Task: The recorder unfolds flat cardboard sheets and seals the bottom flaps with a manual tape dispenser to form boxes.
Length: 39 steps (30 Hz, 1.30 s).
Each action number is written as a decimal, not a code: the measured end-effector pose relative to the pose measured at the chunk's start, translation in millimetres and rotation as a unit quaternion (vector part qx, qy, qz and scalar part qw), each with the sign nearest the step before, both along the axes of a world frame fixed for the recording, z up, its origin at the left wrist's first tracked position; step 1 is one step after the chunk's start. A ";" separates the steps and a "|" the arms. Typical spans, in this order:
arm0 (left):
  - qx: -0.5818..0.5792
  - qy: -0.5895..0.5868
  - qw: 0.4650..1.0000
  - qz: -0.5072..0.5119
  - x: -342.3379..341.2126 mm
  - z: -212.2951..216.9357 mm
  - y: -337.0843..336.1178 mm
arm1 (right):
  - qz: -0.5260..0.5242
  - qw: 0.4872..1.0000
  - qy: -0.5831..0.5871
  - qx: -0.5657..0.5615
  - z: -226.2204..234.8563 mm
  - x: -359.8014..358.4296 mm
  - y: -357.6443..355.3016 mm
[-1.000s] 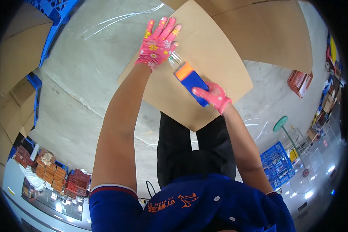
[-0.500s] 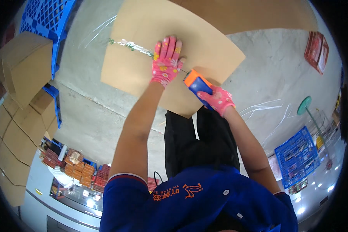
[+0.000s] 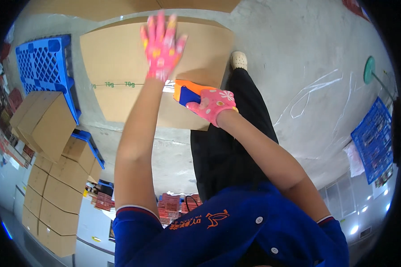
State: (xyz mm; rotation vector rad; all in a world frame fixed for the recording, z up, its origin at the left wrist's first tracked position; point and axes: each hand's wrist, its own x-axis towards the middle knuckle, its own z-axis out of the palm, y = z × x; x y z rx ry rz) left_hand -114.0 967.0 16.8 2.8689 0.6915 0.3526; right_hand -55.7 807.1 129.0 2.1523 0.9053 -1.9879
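Observation:
In front of me lies a large brown cardboard box (image 3: 116, 53), with a seam running across its top and green printed marks along it. My left hand (image 3: 162, 51), in a pink floral glove, is stretched over the box top with its fingers spread and slightly blurred; nothing is in it. My right hand (image 3: 213, 104), gloved alike, grips an orange and blue tape dispenser (image 3: 190, 92) at the seam near the box's right end. Shiny clear tape (image 3: 169, 86) shows just left of the dispenser. Whether the left palm touches the cardboard I cannot tell.
More brown cardboard (image 3: 89, 12) spans the far edge. On the left are a blue plastic pallet (image 3: 42, 64) and stacked cartons (image 3: 60, 193). Loose white strapping (image 3: 314, 86) lies on the concrete floor to the right, near a green disc on a pole (image 3: 369, 70) and a blue crate (image 3: 373, 139).
The view has shifted, and the box now lies squarer to me. My left hand has moved farther away with its fingers spread wider. The dispenser in my right hand has moved left.

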 end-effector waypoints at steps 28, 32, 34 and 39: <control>-0.039 0.067 0.995 -0.064 27.0 1.9 -61.0 | -0.002 0.997 0.034 0.067 -97.2 65.9 -152.0; -0.090 0.151 0.984 -0.026 -35.9 21.8 -147.6 | -0.048 0.989 0.071 0.121 -128.6 65.8 -145.1; -0.086 0.169 0.982 -0.019 -45.1 22.9 -162.1 | -0.023 0.987 0.094 0.124 -145.4 67.5 -139.2; -0.034 0.205 0.978 0.010 -46.7 24.1 -162.1 | 0.034 0.983 0.113 0.143 -180.3 71.2 -134.8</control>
